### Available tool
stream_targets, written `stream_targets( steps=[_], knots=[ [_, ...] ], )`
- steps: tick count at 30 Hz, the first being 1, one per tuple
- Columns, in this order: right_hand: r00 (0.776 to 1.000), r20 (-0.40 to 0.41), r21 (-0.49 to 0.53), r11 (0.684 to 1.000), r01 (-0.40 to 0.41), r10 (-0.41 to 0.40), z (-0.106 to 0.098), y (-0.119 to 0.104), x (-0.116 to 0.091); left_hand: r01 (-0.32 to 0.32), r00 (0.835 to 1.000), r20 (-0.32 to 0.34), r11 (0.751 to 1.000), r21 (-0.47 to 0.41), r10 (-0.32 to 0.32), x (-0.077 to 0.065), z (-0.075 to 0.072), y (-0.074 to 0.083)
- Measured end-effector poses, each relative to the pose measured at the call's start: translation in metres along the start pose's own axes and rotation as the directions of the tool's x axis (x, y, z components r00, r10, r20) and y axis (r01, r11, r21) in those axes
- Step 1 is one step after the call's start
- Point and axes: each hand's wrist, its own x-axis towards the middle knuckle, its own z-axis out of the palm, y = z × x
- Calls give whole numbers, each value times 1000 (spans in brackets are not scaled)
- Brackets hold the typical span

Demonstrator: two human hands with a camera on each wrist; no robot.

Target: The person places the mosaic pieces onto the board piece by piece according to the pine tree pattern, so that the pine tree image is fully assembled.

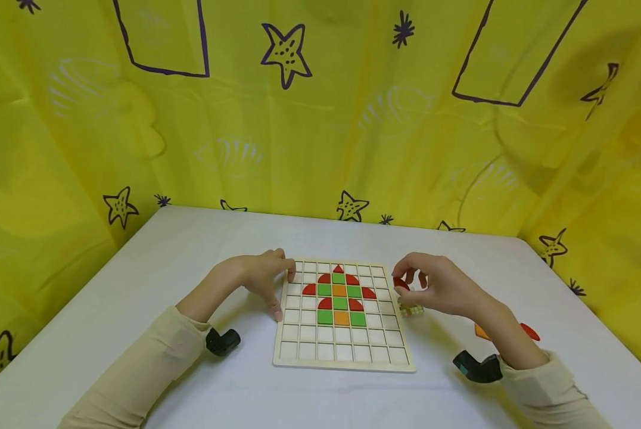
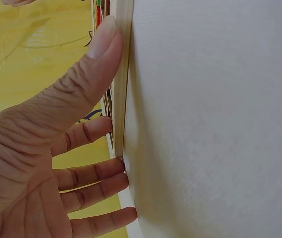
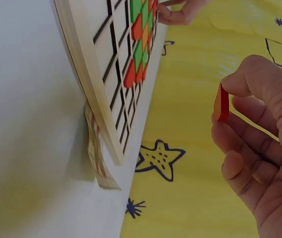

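A pale wooden grid board lies on the table, with red, green and orange tiles set in its cells in a symmetric, tree-like pattern. My left hand touches the board's left edge; in the left wrist view its thumb lies against the side and the fingers are extended. Just off the board's right edge, my right hand pinches a small red tile between thumb and fingertips. Its face is mostly turned away, though one rounded side shows in the head view. Below that hand a patterned card is partly hidden.
An orange tile and a red tile lie to the right, partly behind the right forearm. White cloth covers the table. A yellow curtain hangs behind it. Black wrist devices sit at both cuffs.
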Motion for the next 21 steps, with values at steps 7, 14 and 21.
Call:
stream_targets(
  steps=[7,14,21],
  knots=[
    [996,93,74,997,3,-10,14,-5,4,-10,1000,-9,1000,10,10,0,0,-1],
    [980,199,76,996,-38,22,27,-11,6,-12,1000,-16,1000,16,13,-1,2,-1],
    [958,280,26,998,-65,55,37,-15,6,-13,1000,-14,1000,14,13,0,2,0]
  ],
)
